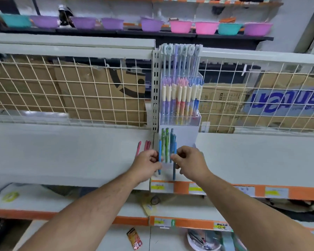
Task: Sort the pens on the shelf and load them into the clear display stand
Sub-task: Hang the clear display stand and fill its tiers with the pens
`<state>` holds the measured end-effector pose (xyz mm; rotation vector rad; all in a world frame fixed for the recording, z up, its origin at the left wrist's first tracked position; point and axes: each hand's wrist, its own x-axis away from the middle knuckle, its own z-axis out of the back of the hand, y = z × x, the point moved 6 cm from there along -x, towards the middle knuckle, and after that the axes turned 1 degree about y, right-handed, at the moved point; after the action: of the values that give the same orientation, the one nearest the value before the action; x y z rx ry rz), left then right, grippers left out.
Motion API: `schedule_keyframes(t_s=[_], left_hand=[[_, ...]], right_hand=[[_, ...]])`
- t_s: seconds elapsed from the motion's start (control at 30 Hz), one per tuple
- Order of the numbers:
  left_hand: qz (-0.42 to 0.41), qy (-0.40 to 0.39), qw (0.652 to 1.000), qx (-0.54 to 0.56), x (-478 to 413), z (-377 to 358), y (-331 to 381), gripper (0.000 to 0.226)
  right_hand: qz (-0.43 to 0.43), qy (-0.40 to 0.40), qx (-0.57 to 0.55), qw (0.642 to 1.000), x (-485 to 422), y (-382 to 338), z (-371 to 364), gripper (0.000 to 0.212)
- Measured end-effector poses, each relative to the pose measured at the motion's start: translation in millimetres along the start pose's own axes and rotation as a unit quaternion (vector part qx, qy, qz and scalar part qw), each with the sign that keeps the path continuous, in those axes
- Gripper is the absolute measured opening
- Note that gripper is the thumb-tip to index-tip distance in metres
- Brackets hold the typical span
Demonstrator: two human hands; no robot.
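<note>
- Sorting step, I reckon: L hand [147, 165] fingers curled, pinching blue pen [159, 153]; R hand [192, 163] likewise pinching second blue pen [174, 171].
- Next: upright drop into clear display stand [196, 120].

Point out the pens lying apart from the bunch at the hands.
The pink pens, lying on the shelf left of the left hand; the blue pens and green pens stand bunched between it and the right hand.

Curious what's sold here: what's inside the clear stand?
The clear stand holds pastel pens in its tall back tier; green and blue pens stand in front. The left hand and right hand cover the front base.
</note>
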<state>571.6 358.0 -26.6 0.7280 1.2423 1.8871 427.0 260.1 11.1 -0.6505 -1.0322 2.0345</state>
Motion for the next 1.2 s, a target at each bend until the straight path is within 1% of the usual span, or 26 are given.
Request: schedule_keyframes(t_s=[0.23, 0.4, 0.5, 0.67, 0.8, 0.93, 1.07, 1.2], left_hand=[[0.034, 0.070, 0.997, -0.012, 11.4, -16.4, -1.3, 0.015], [0.055, 0.082, 0.995, -0.003, 14.1, -17.7, -14.0, 0.017], [0.056, 0.070, 0.996, 0.008, 10.7, -18.7, -15.1, 0.016], [0.049, 0.039, 0.998, 0.022, 4.0, -24.3, -18.4, 0.017], [0.042, 0.019, 0.999, 0.028, 3.3, -25.6, -24.7, 0.017], [0.041, 0.012, 0.999, 0.027, 1.6, -24.5, -27.9, 0.018], [0.035, 0.002, 0.999, 0.023, 0.9, -25.3, -27.3, 0.018], [0.031, -0.005, 0.999, 0.018, 0.6, -26.0, -26.6, 0.017]], right_hand=[[-0.001, -0.026, -0.033, 0.999, -14.6, 10.9, 39.8, 0.012], [-0.002, -0.004, -0.091, 0.996, -35.3, 5.8, 60.1, 0.008], [0.001, 0.003, -0.114, 0.994, -49.3, -4.4, 62.2, 0.010], [0.017, 0.023, -0.072, 0.997, -69.9, -15.9, 54.5, 0.014], [0.015, 0.022, -0.031, 0.999, -77.5, -14.5, 38.7, 0.018], [0.005, 0.016, -0.007, 1.000, -82.2, -10.5, 26.6, 0.012], [-0.001, -0.002, 0.043, 0.999, -83.0, -5.2, 16.1, 0.016], [-0.010, -0.018, 0.069, 0.997, -80.3, 2.1, 7.0, 0.015]])
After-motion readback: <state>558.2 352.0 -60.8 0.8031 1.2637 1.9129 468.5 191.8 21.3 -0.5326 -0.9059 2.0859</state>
